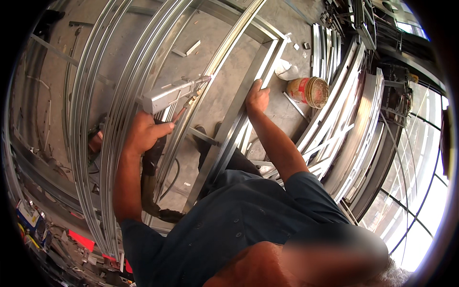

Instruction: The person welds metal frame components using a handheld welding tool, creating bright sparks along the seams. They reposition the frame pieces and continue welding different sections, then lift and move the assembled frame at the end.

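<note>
My left hand (142, 133) is wrapped round a grey gun-like power tool (167, 94). The tool has a long boxy body, coppery parts towards its front and a thick dark wrapped cable (152, 201) hanging below it. Its front tip rests at, or just above, a long galvanised steel rail (231, 39); I cannot tell whether it touches. My right hand (258, 97) grips the right-hand channel of a galvanised steel frame (275, 56), thumb upward. Crosspieces join the frame's long sides, and it slants across in front of my body.
Several long metal channels (129, 76) run upright on the left. A stained bucket (308, 92) lies tipped on the concrete floor (210, 36) at right, near stacked steel profiles (366, 110). Small offcuts (193, 47) are scattered about. My dark shoes (200, 130) show between the rails.
</note>
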A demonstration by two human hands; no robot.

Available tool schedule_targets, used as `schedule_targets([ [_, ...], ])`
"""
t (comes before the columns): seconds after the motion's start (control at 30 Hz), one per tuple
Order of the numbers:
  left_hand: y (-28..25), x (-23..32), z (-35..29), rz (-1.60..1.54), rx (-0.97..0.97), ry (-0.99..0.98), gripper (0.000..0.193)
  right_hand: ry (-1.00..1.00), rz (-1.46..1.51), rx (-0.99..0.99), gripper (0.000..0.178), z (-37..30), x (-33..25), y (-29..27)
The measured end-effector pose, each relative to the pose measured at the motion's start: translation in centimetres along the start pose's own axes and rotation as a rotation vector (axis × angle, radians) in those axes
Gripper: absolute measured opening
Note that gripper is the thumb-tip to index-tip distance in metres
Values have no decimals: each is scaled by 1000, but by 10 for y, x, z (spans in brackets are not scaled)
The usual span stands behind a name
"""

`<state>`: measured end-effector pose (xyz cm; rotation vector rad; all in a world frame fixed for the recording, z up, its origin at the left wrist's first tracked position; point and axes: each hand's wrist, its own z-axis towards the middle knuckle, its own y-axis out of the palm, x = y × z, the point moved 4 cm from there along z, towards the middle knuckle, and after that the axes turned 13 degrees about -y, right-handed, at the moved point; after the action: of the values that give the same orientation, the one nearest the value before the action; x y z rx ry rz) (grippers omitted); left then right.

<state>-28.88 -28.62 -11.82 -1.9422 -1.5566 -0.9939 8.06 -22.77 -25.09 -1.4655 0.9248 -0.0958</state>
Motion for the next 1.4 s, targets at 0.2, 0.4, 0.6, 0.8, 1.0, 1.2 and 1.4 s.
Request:
schedule_targets([
  [0.2,0,-4,1,-4,-39,-5,40,-6,2,7,79,0,0,0],
  [0.4,-1,-5,0,75,-27,-50,47,-11,1,-9,79,2,1,1],
  [0.6,-2,-9,-1,143,24,-14,51,-29,0,11,75,3,1,2],
  [0.8,-1,-9,-2,138,23,-50,49,-44,-14,26,74,3,1,2],
  [1.0,-2,-11,-4,166,20,-54,46,-46,-3,15,72,4,2,2],
  [1.2,1,-9,-7,165,64,-7,29,-34,-1,15,72,4,0,1],
  [1.4,3,-8,-9,96,21,-87,43,-34,8,5,77,3,0,0],
])
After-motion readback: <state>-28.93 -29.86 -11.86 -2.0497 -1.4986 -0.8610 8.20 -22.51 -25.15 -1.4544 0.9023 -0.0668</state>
